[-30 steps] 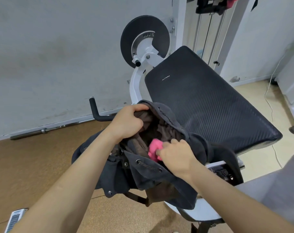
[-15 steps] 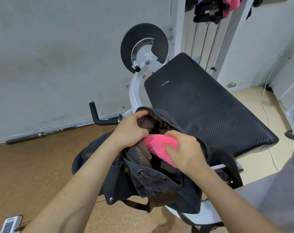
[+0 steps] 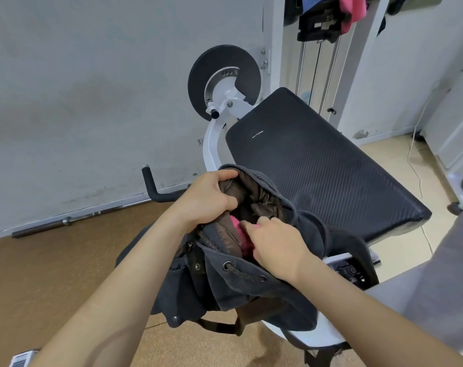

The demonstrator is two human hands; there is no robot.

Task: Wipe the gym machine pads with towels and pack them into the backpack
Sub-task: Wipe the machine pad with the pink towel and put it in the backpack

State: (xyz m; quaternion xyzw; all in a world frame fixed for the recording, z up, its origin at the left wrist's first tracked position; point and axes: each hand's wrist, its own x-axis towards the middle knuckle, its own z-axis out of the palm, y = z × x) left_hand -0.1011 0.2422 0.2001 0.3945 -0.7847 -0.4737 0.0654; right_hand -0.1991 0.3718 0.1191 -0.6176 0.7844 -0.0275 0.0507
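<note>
A dark grey backpack (image 3: 235, 284) with a brown lining lies open on the white seat frame of the gym machine. My left hand (image 3: 206, 197) grips the far rim of its mouth and holds it open. My right hand (image 3: 275, 247) reaches into the opening, fingers curled on a pink towel (image 3: 242, 234) that sits low inside, mostly hidden by the lining and my hand. The machine's black ribbed pad (image 3: 320, 168) slopes up just behind the bag.
A black weight disc (image 3: 198, 83) on a white arm stands behind the pad. A black handle (image 3: 150, 184) sticks out left. A steel bar (image 3: 66, 221) lies along the wall. More cloths, one pink (image 3: 353, 9), hang on the cable stack above.
The pink towel, held high at the bag's mouth half a second ago, has gone down into the backpack with my right hand. My left hand keeps its grip on the rim.
</note>
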